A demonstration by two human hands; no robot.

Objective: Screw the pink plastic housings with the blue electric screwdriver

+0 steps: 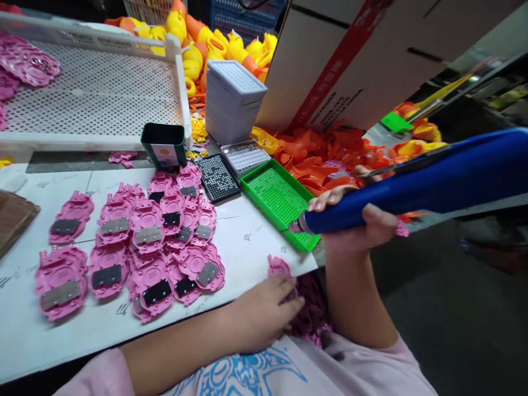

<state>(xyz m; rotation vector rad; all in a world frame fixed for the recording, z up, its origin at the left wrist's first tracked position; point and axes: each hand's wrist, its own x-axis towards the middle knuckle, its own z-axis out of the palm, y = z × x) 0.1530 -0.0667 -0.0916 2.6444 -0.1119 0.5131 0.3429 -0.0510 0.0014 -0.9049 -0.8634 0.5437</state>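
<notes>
A blue electric screwdriver lies in my right hand, fingers wrapped round its body. Its metal tip end points left, above the near end of a green perforated tray holding small screws. At the table's front edge, my left hand curls over a pink plastic shell, which its fingers partly hide. More pink shells are heaped below that edge, against my lap. On the left of the table, several pink shells lie grouped, with grey or black plates fixed on them.
Behind the green tray stand a black perforated tray, a stack of white trays and a dark green container. A large white crate is at back left. Orange pieces pile beside a leaning cardboard box.
</notes>
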